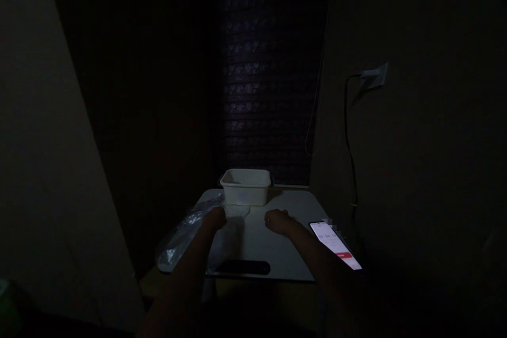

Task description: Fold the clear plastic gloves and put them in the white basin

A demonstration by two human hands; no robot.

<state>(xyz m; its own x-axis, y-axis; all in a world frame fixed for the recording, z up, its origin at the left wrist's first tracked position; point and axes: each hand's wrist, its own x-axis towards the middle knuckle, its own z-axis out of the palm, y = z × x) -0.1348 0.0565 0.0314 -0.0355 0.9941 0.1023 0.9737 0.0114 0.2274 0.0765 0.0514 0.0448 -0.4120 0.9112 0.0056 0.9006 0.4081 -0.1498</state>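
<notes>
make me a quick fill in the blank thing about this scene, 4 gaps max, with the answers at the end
The tub near the table's far edge is ____ in colour.
The clear plastic lies mostly on the ____ side of the table.
The phone has its lit screen facing ____.
A dark cord hangs from a socket on the wall to the ____.

Missing words: white; left; up; right
</notes>
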